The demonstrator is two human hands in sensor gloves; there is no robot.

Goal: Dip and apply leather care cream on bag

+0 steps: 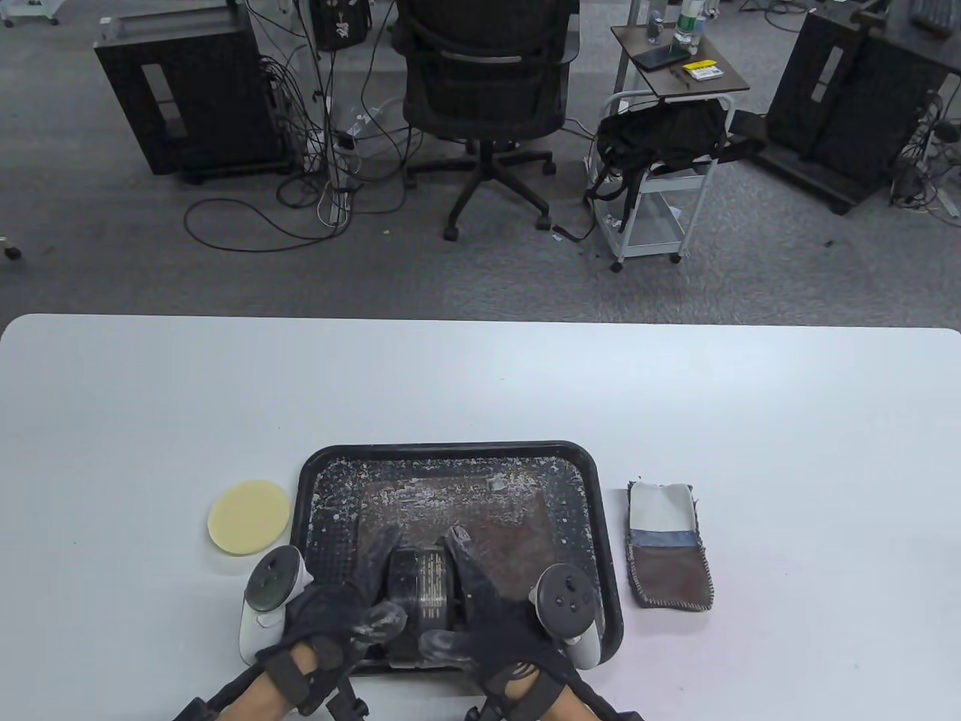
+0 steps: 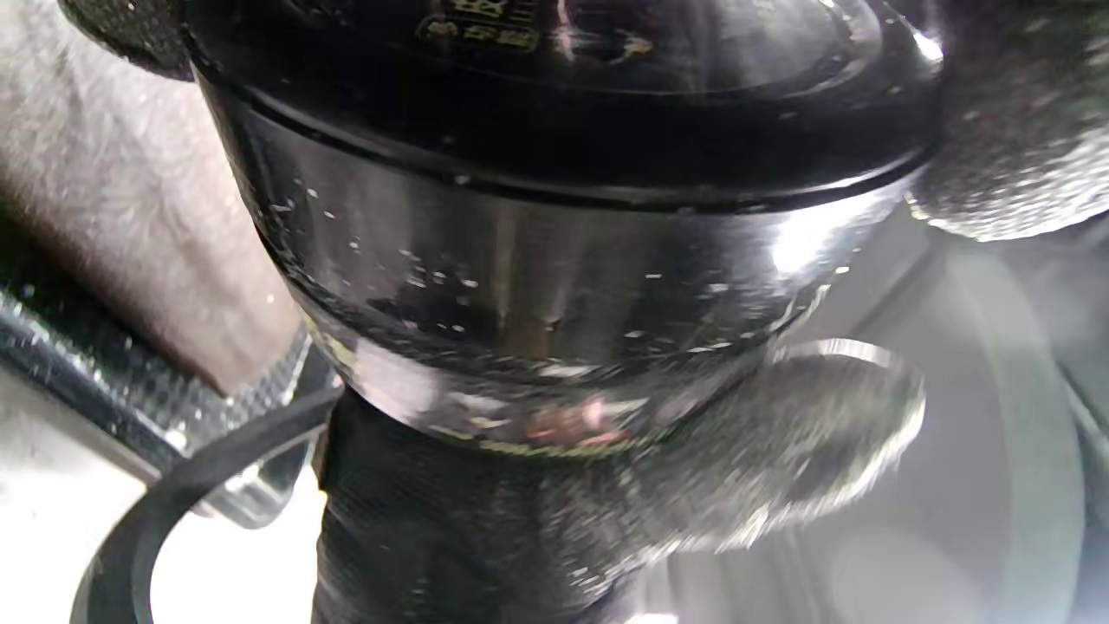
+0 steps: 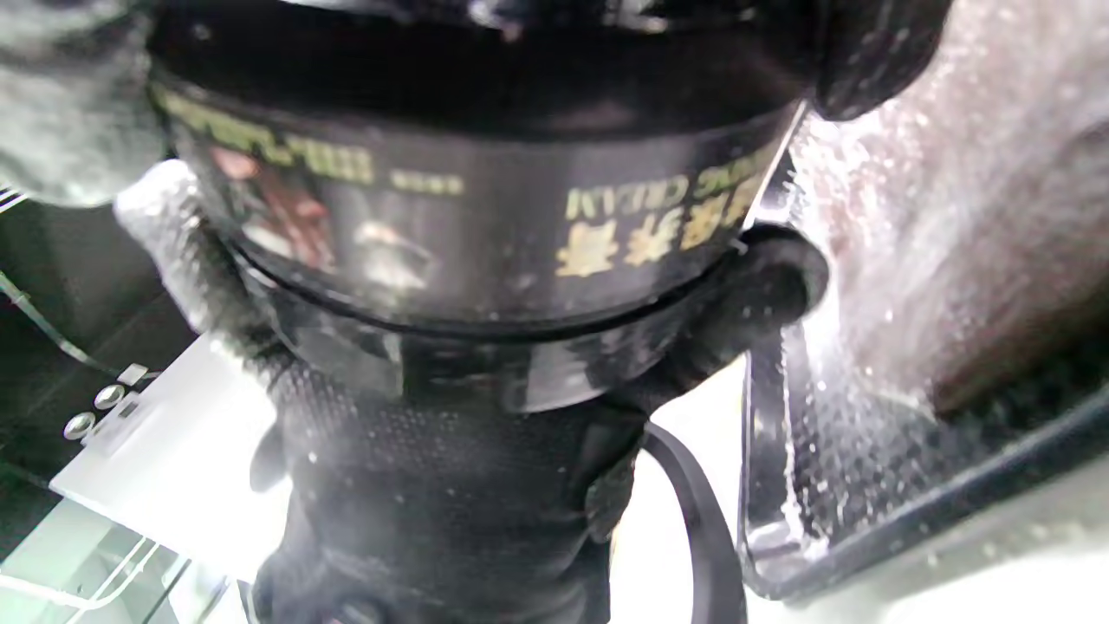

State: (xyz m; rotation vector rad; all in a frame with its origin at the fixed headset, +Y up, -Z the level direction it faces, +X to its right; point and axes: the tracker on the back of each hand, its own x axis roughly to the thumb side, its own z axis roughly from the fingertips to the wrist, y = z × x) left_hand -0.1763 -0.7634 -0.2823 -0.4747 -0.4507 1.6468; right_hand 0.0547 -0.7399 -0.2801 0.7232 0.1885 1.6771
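Table view: both hands on the black cream jar [image 1: 422, 593], over the near edge of the black tray [image 1: 459, 452] on the white desk [image 1: 480, 375]. Left hand [image 1: 341, 601] fingers curled round the jar's left side, right hand [image 1: 488, 608] round its right side. Brown leather bag [image 1: 488, 518] lies flat in the tray, flecked white, just behind the jar. Yellow round sponge [image 1: 248, 517] left of the tray; folded cloth [image 1: 668, 544] right of it.

Left wrist view: jar [image 2: 554, 217] fills frame, gloved fingers [image 2: 780, 451] wrapped under it, smeared with white.

Right wrist view: jar [image 3: 485, 225] with gold lettering, fingers [image 3: 762, 286] clasped round it; tray rim [image 3: 910, 520] beside.
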